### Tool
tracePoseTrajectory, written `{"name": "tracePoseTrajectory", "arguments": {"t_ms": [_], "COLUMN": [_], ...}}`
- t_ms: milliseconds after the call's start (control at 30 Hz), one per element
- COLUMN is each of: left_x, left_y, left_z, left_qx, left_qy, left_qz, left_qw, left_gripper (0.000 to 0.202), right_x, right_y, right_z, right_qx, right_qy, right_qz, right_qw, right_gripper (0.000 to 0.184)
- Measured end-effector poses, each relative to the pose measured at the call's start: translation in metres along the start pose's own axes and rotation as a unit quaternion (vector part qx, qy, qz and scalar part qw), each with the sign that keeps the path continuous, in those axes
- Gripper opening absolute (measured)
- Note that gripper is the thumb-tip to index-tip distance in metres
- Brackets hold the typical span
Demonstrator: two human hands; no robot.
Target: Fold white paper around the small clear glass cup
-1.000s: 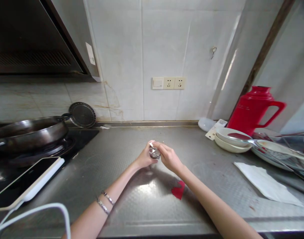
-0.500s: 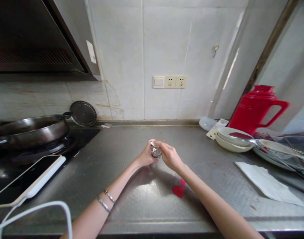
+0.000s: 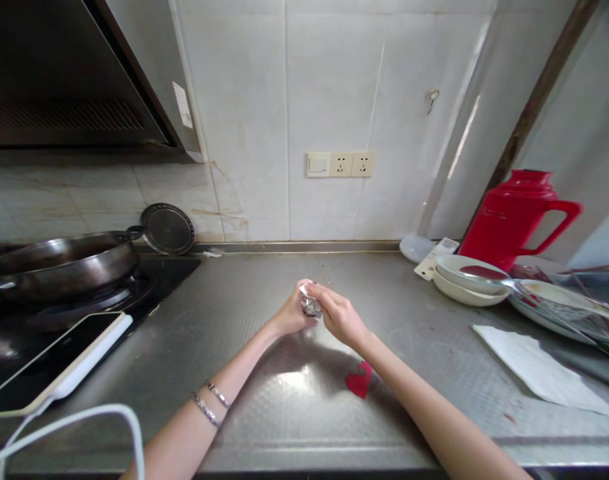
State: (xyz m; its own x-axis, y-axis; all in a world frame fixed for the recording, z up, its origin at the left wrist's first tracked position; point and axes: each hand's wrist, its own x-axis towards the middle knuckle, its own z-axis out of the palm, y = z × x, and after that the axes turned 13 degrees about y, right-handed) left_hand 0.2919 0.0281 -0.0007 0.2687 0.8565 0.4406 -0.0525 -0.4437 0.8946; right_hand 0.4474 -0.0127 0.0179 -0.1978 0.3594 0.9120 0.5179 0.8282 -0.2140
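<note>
Both my hands meet above the middle of the steel counter. My left hand and my right hand are closed together on a small crumpled piece of silver foil wrapper, fingertips pinching its top. A small red scrap lies on the counter just under my right forearm. Two bracelets circle my left wrist.
A dark pan sits on the stove at left, with a tablet and a white cable in front of it. At right are a red thermos jug, stacked bowls and plates and a white paper sheet.
My hands have kept working the foil wrapper in the same spot, the fingers shifting slightly on it. The view has tilted a little.
</note>
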Motion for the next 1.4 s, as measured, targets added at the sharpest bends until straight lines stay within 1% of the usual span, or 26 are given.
{"name": "tracePoseTrajectory", "arguments": {"t_ms": [67, 100, 167, 267, 333, 400, 500, 567, 633, 733, 800, 867, 1000, 1033, 1100, 1167, 1300, 1333, 1367, 1400], "left_x": [0.001, 0.001, 0.000, -0.002, -0.003, -0.002, -0.001, -0.001, -0.001, -0.002, -0.003, -0.002, -0.001, 0.000, 0.000, -0.001, -0.001, -0.001, -0.001, -0.001], "left_y": [-0.001, -0.001, 0.001, 0.007, 0.009, 0.008, 0.006, 0.007, 0.010, 0.016, 0.018, 0.017, 0.014, 0.013, 0.013, 0.014, 0.016, 0.016, 0.016, 0.015], "left_z": [-0.002, -0.002, -0.002, 0.001, 0.002, 0.003, 0.003, 0.002, 0.003, 0.004, 0.004, 0.004, 0.002, 0.002, 0.002, 0.002, 0.004, 0.004, 0.004, 0.005], "left_qx": [-0.002, 0.000, 0.002, 0.004, 0.002, -0.001, -0.008, -0.008, 0.002, 0.013, 0.011, 0.007, -0.024, -0.032, -0.034, -0.022, 0.000, 0.000, -0.003, -0.009], "left_qy": [-0.001, -0.001, 0.000, -0.004, 0.000, 0.004, 0.002, 0.000, 0.005, 0.015, 0.018, 0.017, -0.001, -0.007, -0.009, -0.005, 0.004, 0.008, 0.013, 0.016], "left_qz": [-0.002, -0.003, -0.007, -0.022, -0.024, -0.018, -0.008, -0.009, -0.008, 0.002, 0.002, -0.006, -0.003, -0.001, -0.001, -0.003, -0.015, -0.017, -0.018, -0.018], "left_qw": [1.000, 1.000, 1.000, 1.000, 1.000, 1.000, 1.000, 1.000, 1.000, 1.000, 1.000, 1.000, 1.000, 0.999, 0.999, 1.000, 1.000, 1.000, 1.000, 1.000], "left_gripper": [0.087, 0.087, 0.087, 0.087, 0.086, 0.087, 0.086, 0.085, 0.085, 0.084, 0.084, 0.085, 0.083, 0.082, 0.080, 0.081, 0.086, 0.087, 0.087, 0.088], "right_x": [0.001, 0.001, 0.002, 0.001, 0.000, -0.002, -0.004, -0.003, -0.001, 0.002, 0.001, -0.001, -0.004, -0.004, -0.003, 0.000, 0.004, 0.004, 0.004, 0.003], "right_y": [-0.002, -0.001, 0.003, 0.008, 0.009, 0.007, 0.003, 0.003, 0.004, 0.007, 0.008, 0.007, 0.003, 0.002, 0.002, 0.002, 0.002, 0.001, 0.000, 0.000], "right_z": [0.001, 0.002, 0.003, 0.004, 0.005, 0.005, 0.003, 0.002, 0.001, 0.001, 0.002, 0.003, 0.004, 0.004, 0.003, 0.002, 0.001, 0.001, 0.001, 0.001], "right_qx": [0.013, 0.019, 0.026, 0.027, 0.025, 0.028, 0.036, 0.039, 0.035, 0.021, 0.010, 0.004, 0.013, 0.015, 0.020, 0.026, 0.020, 0.017, 0.015, 0.015], "right_qy": [0.004, 0.011, 0.036, 0.093, 0.115, 0.107, 0.077, 0.074, 0.091, 0.124, 0.132, 0.126, 0.079, 0.069, 0.061, 0.075, 0.127, 0.133, 0.136, 0.135], "right_qz": [0.009, 0.025, 0.081, 0.172, 0.192, 0.163, 0.087, 0.069, 0.098, 0.173, 0.189, 0.156, 0.037, 0.019, 0.006, 0.031, 0.155, 0.170, 0.169, 0.151], "right_qw": [1.000, 0.999, 0.996, 0.980, 0.974, 0.980, 0.993, 0.994, 0.990, 0.977, 0.973, 0.980, 0.996, 0.997, 0.998, 0.996, 0.980, 0.976, 0.976, 0.979], "right_gripper": [0.043, 0.042, 0.035, 0.027, 0.026, 0.028, 0.033, 0.034, 0.031, 0.027, 0.026, 0.028, 0.038, 0.040, 0.041, 0.037, 0.026, 0.025, 0.025, 0.026]}}
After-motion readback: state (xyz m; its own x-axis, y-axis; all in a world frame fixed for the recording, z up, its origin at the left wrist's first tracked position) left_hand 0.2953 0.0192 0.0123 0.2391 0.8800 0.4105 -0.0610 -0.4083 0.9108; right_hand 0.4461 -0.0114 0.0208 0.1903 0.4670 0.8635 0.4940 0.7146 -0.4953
